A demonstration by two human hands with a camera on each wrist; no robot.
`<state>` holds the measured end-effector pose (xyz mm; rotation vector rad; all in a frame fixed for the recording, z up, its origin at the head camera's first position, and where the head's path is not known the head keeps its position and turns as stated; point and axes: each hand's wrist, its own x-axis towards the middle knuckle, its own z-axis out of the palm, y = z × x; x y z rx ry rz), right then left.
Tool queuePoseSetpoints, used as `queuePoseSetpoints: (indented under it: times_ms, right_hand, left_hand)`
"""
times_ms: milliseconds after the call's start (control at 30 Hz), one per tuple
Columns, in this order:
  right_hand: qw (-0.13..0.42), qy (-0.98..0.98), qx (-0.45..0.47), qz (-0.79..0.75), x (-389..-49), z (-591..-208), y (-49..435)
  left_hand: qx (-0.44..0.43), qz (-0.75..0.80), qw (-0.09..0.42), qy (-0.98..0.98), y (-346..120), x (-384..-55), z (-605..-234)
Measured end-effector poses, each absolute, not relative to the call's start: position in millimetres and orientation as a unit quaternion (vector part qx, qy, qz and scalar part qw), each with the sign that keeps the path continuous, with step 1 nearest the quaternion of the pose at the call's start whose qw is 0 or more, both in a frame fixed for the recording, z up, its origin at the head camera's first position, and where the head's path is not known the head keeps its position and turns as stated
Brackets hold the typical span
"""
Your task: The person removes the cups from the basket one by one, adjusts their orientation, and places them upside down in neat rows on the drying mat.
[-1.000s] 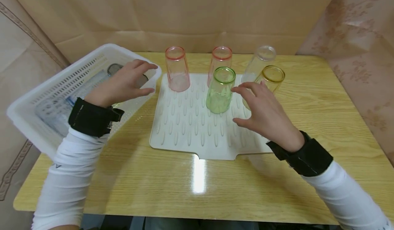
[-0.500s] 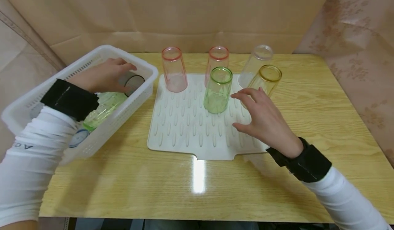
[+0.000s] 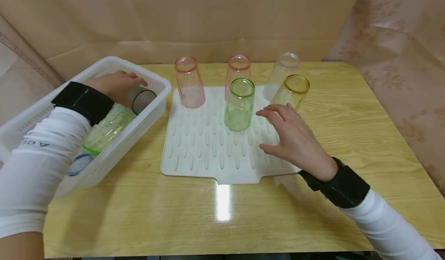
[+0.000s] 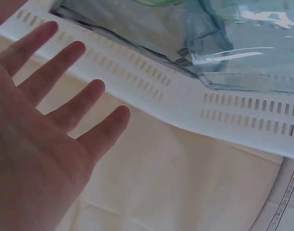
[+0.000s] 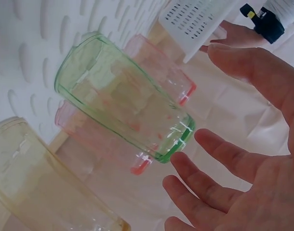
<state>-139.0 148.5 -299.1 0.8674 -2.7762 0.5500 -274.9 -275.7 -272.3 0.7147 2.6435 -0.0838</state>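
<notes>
My left hand [image 3: 118, 88] reaches into the white plastic basket [image 3: 135, 136], beside a grey drinking glass [image 3: 144, 101] lying there. In the left wrist view its fingers [image 4: 65, 70] are straight and spread near the grey glass. My right hand [image 3: 295, 140] hovers over the right side of the white ridged mat [image 3: 198, 155], thumb and fingers apart. A green glass [image 3: 239, 111] stands mouth-down just left of those fingers. In the right wrist view the fingertips [image 5: 205, 137] come close to its thick green base. Beyond the hand stands an amber glass [image 3: 290, 92].
Two pink glasses, one at the back left [image 3: 189, 86] and one at the back middle [image 3: 238, 72], and a clear glass [image 3: 279, 74] stand along the mat's far side. The basket also contains green glass [image 3: 109, 126] and bluish glass [image 3: 80, 164].
My left hand has moved left and down into the basket beside the grey glass. The basket has shifted to show more of its contents. The right hand stays nearly still.
</notes>
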Motion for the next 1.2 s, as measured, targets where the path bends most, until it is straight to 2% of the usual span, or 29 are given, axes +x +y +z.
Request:
queuePoseSetpoints:
  times_ms: [367,500,867,1200]
  right_hand:
    - [0.086,-0.934,0.292,0.187,-134,-301,150]
    - [0.086,-0.933,0.293,0.19,-134,-301,150]
    - [0.076,-0.932,0.291,0.2,-133,-303,147]
    - [0.071,-0.929,0.295,0.213,-133,-305,146]
  left_hand:
    - [0.239,-0.058,0.242,0.939,-269,-278,-275]
    - [0.228,-0.096,0.241,0.939,-264,-278,-275]
    - [0.324,-0.084,0.159,0.929,-277,-279,-288]
    - [0.336,-0.1,0.11,0.93,-279,-271,-292]
